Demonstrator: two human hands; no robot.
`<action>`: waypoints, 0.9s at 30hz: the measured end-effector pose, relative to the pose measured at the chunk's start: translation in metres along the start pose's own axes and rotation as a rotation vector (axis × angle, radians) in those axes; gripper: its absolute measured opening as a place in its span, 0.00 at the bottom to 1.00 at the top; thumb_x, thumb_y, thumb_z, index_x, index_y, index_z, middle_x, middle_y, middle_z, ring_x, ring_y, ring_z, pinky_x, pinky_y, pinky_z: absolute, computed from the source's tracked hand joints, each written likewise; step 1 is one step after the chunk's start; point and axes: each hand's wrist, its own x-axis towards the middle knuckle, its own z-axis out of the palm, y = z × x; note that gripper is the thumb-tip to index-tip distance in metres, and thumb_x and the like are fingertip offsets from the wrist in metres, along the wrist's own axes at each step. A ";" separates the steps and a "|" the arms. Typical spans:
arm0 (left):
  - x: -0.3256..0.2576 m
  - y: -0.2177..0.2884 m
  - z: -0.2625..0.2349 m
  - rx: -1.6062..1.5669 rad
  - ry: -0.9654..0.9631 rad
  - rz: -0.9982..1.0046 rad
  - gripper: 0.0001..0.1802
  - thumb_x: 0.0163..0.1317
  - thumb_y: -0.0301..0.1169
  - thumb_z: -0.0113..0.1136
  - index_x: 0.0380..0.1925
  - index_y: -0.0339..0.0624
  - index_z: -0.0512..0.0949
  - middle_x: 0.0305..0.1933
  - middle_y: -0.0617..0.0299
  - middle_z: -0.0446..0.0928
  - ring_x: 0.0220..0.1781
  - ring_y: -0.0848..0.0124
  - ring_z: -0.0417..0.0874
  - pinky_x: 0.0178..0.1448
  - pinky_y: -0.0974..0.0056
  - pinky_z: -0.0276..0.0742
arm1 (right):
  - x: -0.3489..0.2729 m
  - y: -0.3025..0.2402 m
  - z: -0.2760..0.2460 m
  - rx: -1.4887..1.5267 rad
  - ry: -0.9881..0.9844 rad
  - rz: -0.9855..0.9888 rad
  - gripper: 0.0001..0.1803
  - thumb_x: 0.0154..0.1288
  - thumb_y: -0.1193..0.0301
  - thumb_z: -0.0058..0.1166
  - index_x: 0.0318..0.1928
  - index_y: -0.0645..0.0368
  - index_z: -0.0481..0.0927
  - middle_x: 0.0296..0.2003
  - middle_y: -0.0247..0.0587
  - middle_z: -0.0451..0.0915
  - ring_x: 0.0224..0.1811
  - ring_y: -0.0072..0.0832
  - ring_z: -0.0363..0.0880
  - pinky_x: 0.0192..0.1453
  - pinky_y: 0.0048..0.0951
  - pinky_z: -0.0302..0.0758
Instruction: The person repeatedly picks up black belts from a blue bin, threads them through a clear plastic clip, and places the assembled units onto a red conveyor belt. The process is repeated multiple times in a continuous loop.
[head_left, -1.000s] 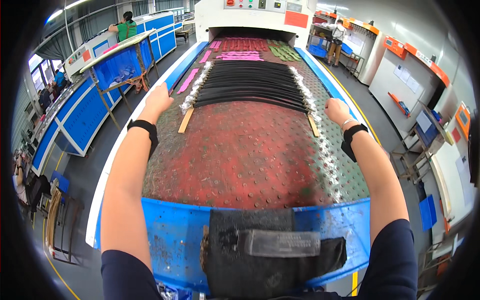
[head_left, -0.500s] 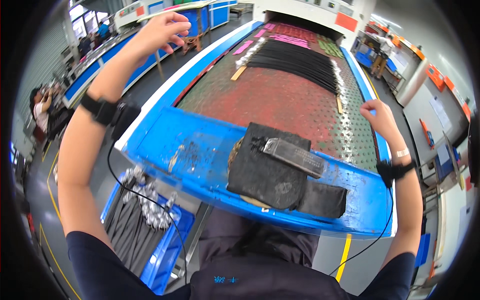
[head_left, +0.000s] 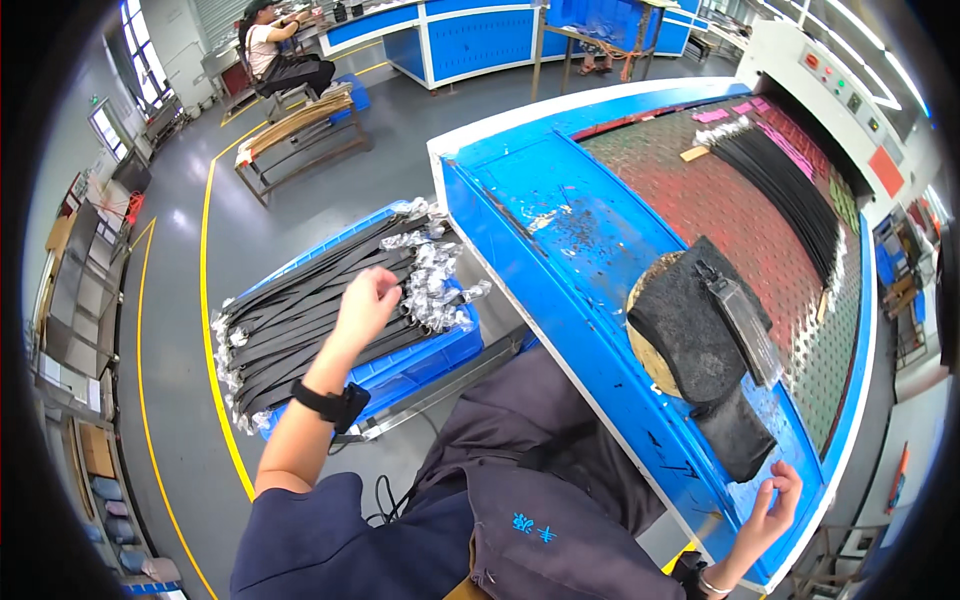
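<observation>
My left hand (head_left: 368,300) hovers over a blue plastic crate (head_left: 425,362) to my left, its fingers loosely bent with a gap at the thumb and nothing visible in them. The crate is heaped with long black straps (head_left: 310,310), their ends wrapped in clear crinkled plastic (head_left: 435,275). My right hand (head_left: 775,505) is by the near right corner of the blue machine table (head_left: 530,200), fingers bent and apart, holding nothing visible. Close to it lie a dark cloth pad (head_left: 690,320) and a smaller black piece (head_left: 738,435). A scuffed clear plastic case (head_left: 748,330) rests on the pad.
A conveyor bed (head_left: 690,180) carries a row of black straps (head_left: 785,185) and pink pieces (head_left: 785,150) toward the machine opening. A low bench (head_left: 290,135) stands beyond the crate, near a seated person (head_left: 275,50). Cords (head_left: 385,490) hang near my legs.
My view has swung left toward the crate. The left hand has dropped from above the conveyor's left side to over the straps. My right hand has come down, its fingers loosening.
</observation>
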 end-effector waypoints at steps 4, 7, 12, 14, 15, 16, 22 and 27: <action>0.007 -0.052 0.043 0.350 0.138 0.080 0.10 0.48 0.28 0.58 0.31 0.36 0.74 0.33 0.52 0.75 0.39 0.55 0.76 0.45 0.56 0.71 | -0.002 -0.007 0.019 0.047 0.035 0.010 0.09 0.65 0.74 0.43 0.28 0.66 0.69 0.42 0.46 0.72 0.44 0.32 0.72 0.52 0.29 0.67; 0.022 -0.065 0.054 0.429 0.146 0.083 0.08 0.48 0.27 0.56 0.29 0.37 0.73 0.33 0.52 0.75 0.39 0.55 0.76 0.44 0.55 0.71 | 0.001 -0.027 0.031 0.050 0.042 -0.012 0.10 0.65 0.75 0.41 0.27 0.67 0.69 0.42 0.46 0.72 0.43 0.31 0.72 0.50 0.28 0.67; 0.027 -0.040 0.039 0.155 0.162 0.164 0.06 0.52 0.26 0.54 0.29 0.35 0.74 0.30 0.50 0.75 0.35 0.53 0.76 0.40 0.57 0.71 | 0.011 -0.042 0.044 0.051 0.033 -0.014 0.11 0.65 0.74 0.41 0.26 0.66 0.69 0.40 0.46 0.73 0.41 0.30 0.72 0.47 0.27 0.67; 0.027 0.002 0.016 -0.027 0.145 0.206 0.07 0.55 0.27 0.54 0.31 0.34 0.75 0.31 0.47 0.75 0.34 0.52 0.77 0.38 0.59 0.71 | 0.016 -0.048 0.046 0.037 0.020 -0.016 0.12 0.64 0.74 0.41 0.24 0.66 0.68 0.39 0.46 0.73 0.40 0.30 0.72 0.46 0.27 0.67; 0.025 0.028 0.000 -0.070 0.066 0.200 0.07 0.56 0.27 0.53 0.31 0.34 0.75 0.29 0.48 0.76 0.29 0.55 0.77 0.35 0.61 0.71 | 0.019 -0.052 0.047 0.042 -0.001 -0.030 0.12 0.63 0.72 0.42 0.23 0.66 0.69 0.38 0.47 0.74 0.41 0.32 0.72 0.47 0.30 0.67; 0.023 0.057 -0.015 -0.200 -0.077 0.126 0.07 0.57 0.27 0.53 0.32 0.33 0.75 0.23 0.52 0.76 0.24 0.62 0.77 0.31 0.65 0.71 | 0.024 -0.057 0.047 0.040 -0.022 -0.042 0.13 0.63 0.71 0.42 0.22 0.65 0.69 0.36 0.48 0.75 0.42 0.35 0.72 0.48 0.33 0.67; 0.000 0.178 -0.058 -0.493 -0.500 0.362 0.05 0.57 0.26 0.53 0.31 0.37 0.76 0.18 0.64 0.74 0.18 0.80 0.71 0.23 0.72 0.64 | 0.048 -0.110 0.072 0.195 -0.297 -0.254 0.12 0.60 0.68 0.46 0.29 0.63 0.77 0.35 0.46 0.78 0.42 0.39 0.76 0.53 0.41 0.68; -0.026 0.243 -0.044 -0.509 -0.701 0.658 0.05 0.57 0.29 0.55 0.30 0.39 0.76 0.18 0.60 0.74 0.17 0.71 0.75 0.22 0.68 0.67 | 0.054 -0.141 0.082 0.368 -0.621 -0.263 0.18 0.58 0.71 0.53 0.49 0.63 0.73 0.48 0.47 0.74 0.51 0.41 0.73 0.56 0.37 0.67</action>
